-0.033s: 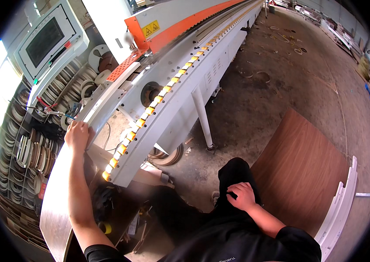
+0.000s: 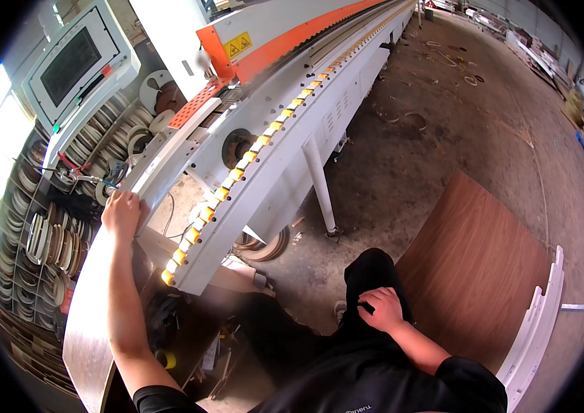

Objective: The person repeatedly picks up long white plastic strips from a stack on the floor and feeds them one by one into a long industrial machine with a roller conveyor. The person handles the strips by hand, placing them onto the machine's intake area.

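My left hand (image 2: 122, 215) is at the infeed end of a long white and orange edge-banding machine (image 2: 264, 165), its fingers curled down. What lies under those fingers is hidden. Beneath that forearm runs a wood-grain panel (image 2: 85, 351), washed out by bright light along its upper part. My right hand (image 2: 381, 308) rests on my dark-trousered thigh, fingers laid loosely over it and holding nothing. Yellow and white rollers (image 2: 237, 174) line the machine's near rail, between my two hands.
A control screen (image 2: 71, 65) stands at upper left, above racks of coiled edge strips (image 2: 51, 241). On the right a brown wood-grain board (image 2: 474, 268) lies beside white rails (image 2: 536, 330). A slanted machine leg (image 2: 319, 189) meets the floor ahead. Scraps litter the floor beyond.
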{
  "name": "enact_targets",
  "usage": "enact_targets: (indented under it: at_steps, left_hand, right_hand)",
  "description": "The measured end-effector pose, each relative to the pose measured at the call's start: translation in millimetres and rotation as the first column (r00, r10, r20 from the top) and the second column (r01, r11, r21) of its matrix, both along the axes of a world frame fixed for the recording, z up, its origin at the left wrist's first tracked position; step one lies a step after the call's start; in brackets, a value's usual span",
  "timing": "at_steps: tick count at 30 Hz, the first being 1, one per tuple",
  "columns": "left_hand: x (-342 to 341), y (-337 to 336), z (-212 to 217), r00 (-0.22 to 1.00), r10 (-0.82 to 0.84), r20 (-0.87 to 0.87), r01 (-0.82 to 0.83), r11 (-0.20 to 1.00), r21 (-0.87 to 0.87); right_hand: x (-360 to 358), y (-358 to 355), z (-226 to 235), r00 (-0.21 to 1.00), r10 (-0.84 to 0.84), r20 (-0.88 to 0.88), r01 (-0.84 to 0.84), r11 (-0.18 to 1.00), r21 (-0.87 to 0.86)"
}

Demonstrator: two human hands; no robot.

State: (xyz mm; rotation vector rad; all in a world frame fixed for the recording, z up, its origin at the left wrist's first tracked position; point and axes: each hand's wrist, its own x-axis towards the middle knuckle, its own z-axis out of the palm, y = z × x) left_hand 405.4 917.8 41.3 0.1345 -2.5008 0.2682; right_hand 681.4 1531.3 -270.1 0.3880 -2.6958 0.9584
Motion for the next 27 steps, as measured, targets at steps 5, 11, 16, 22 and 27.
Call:
enact_targets:
  at_steps: [5, 11, 16, 22, 27]
  left_hand:
    - [-5, -7, -3, 1.000, 0.009, 0.008, -0.010, 0.998, 0.055]
    - [-5, -2, -7, 0.992, -0.109, -0.068, 0.110, 0.994, 0.013]
    - [-12, -14, -11, 0.987, -0.150, -0.057, 0.152, 0.988, 0.021]
    - [-12, -6, -8, 0.993, -0.102, -0.063, 0.103, 0.995, 0.013]
    - [-11, -5, -8, 0.992, -0.104, -0.073, 0.104, 0.995, -0.001]
  right_hand:
    - [-1, -1, 0, 1.000, -0.003, -0.004, 0.003, 1.000, 0.000]
    - [-1, -1, -1, 1.000, -0.016, -0.009, 0.016, 1.000, -0.010]
    - [-2, -2, 0, 1.000, -0.016, -0.022, 0.016, 1.000, -0.023]
    - [-2, -2, 1, 1.000, -0.011, -0.026, 0.011, 1.000, -0.017]
    - [-3, -1, -1, 1.000, -0.010, -0.029, 0.010, 1.000, -0.020]
